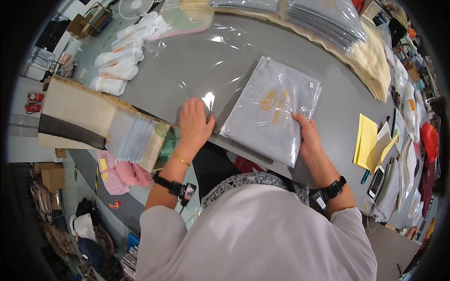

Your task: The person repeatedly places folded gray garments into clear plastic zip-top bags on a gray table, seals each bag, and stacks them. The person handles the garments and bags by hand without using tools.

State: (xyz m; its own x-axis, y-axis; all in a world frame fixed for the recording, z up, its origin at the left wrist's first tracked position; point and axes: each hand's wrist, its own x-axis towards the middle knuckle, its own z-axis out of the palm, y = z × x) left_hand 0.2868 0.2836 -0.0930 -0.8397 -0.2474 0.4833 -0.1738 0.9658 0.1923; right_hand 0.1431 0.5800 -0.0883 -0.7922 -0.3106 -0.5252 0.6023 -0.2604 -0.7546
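A flat grey package in clear plastic [267, 117], with a gold emblem and lettering, lies tilted on the grey table in front of me. My right hand [308, 136] grips its right edge, thumb on top and fingers underneath. To the left of the package, a large clear plastic bag [187, 70] is spread over the tabletop, its glossy folds catching the light. My left hand [196, 122] has its bent fingers closed on the near edge of this bag; the fingertips are partly hidden.
White rolled plastic bundles [119, 61] line the table's far left. A box of upright grey packages [133, 136] stands beside my left forearm. Stacked packages [323, 23] sit on cream cloth [370, 70] at the back. Yellow papers [368, 143] and a phone [376, 181] lie right.
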